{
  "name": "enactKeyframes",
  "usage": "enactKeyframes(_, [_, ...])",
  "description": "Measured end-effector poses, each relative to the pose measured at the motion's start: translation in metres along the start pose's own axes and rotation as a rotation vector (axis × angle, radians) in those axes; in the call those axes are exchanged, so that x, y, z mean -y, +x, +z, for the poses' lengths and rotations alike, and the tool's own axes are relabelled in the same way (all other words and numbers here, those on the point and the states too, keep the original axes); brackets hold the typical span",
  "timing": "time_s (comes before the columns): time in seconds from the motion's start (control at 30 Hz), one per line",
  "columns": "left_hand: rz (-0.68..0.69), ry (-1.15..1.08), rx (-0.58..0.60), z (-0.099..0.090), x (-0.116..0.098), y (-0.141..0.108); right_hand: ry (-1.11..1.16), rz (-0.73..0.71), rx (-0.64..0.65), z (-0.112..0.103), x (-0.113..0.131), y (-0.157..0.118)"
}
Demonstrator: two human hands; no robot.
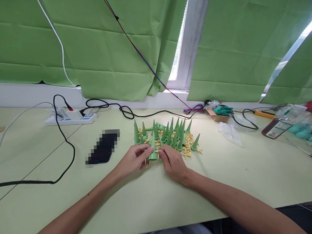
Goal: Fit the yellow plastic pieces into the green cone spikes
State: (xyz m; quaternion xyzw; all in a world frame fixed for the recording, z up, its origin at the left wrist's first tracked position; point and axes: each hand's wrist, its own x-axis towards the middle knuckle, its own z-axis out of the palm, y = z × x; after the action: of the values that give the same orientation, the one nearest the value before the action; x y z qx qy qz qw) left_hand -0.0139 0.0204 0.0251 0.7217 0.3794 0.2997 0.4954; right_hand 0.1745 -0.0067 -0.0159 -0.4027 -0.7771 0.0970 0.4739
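Near the middle of the table, my left hand [137, 157] grips a green cone [153, 152] close to its wide base, with the tip pointing up. On the cone's right side, my right hand [173, 162] pinches a small yellow piece [159, 151] against it. Several more green cones [181, 129] stand just behind my hands. Small yellow pieces [188, 145] lie scattered among them and to their right. One cone [195, 143] stands at the right edge of the group.
A dark phone [104, 147] lies left of the cones. Farther back are a white power strip [71, 118] and a black cable [156, 114]. To the right are a small cardboard box [217, 116], clear plastic [230, 133] and a bottle [276, 127].
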Motion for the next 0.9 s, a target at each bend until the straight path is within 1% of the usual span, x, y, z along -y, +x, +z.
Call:
enactKeyframes(0.1, [0.003, 0.037, -0.028, 0.001, -0.005, -0.002, -0.013, 0.009, 0.025, 0.001, -0.002, -0.001])
enactKeyframes(0.2, [0.05, 0.11, -0.058, 0.002, -0.008, -0.002, -0.029, 0.017, 0.043, 0.001, -0.003, -0.001])
enactKeyframes(0.37, [0.218, 0.281, -0.142, 0.003, -0.005, -0.002, -0.056, 0.049, 0.058, 0.0, -0.003, -0.001])
enactKeyframes(0.5, [0.377, 0.363, -0.173, 0.003, 0.002, -0.005, -0.044, 0.068, 0.078, 0.0, -0.003, -0.001])
enactKeyframes(0.6, [0.509, 0.434, -0.208, 0.003, 0.006, -0.007, -0.036, 0.062, 0.071, 0.001, -0.003, -0.001])
enactKeyframes(0.67, [0.557, 0.469, -0.22, 0.003, 0.009, -0.007, -0.041, 0.06, 0.058, 0.002, -0.004, -0.002])
enactKeyframes(0.77, [0.515, 0.487, -0.244, 0.003, 0.01, -0.006, -0.053, 0.058, 0.017, 0.003, -0.005, -0.002])
enactKeyframes(0.9, [0.359, 0.442, -0.259, 0.004, 0.008, -0.003, -0.058, 0.064, -0.041, 0.002, -0.004, -0.001])
